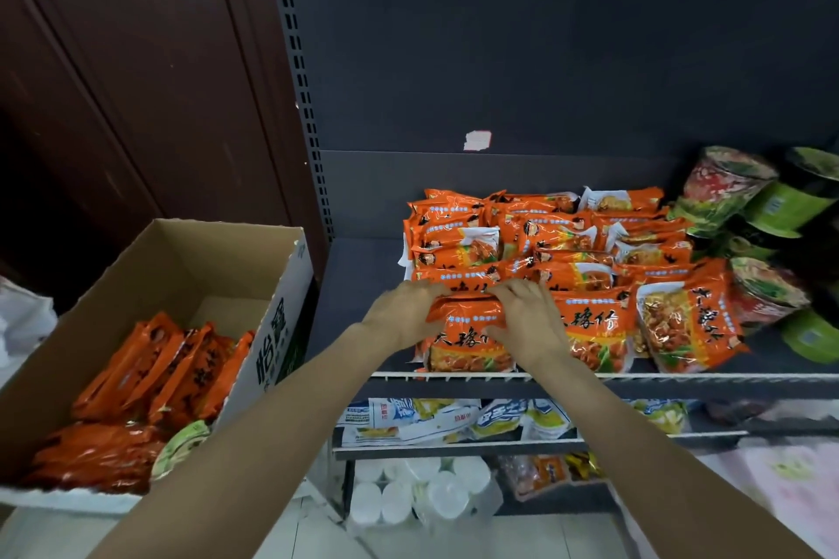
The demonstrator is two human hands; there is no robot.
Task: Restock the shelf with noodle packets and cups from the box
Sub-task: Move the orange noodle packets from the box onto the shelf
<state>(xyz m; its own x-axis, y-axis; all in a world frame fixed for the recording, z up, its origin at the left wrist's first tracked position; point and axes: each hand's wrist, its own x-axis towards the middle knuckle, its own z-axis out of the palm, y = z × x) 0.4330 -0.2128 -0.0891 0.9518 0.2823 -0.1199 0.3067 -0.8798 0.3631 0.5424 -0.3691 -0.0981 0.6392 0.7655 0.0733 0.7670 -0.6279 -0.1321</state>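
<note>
Both hands are on one orange noodle packet [467,331] at the front edge of the shelf [363,268]. The left hand [399,318] curls over the packet's upper left corner, and the right hand [529,322] lies across its right side with fingers bent down onto it. The packet sits on top of the front row, just behind the shelf's white front rail [681,377].

The chief risk, as I judge it, is a slide. These wrappers look glossy, the stacks [567,241] behind are uneven, and a packet pressed onto a sloping pile near the front edge could slip over the low rail once the hands let go. A hard shove could also push the back rows askew toward the cups [749,204] at the shelf's right end.

The box [190,268] beside the shelf's left edge holds more packets [159,372] and what seems to be a cup [181,445], so much remains to shelve.
</note>
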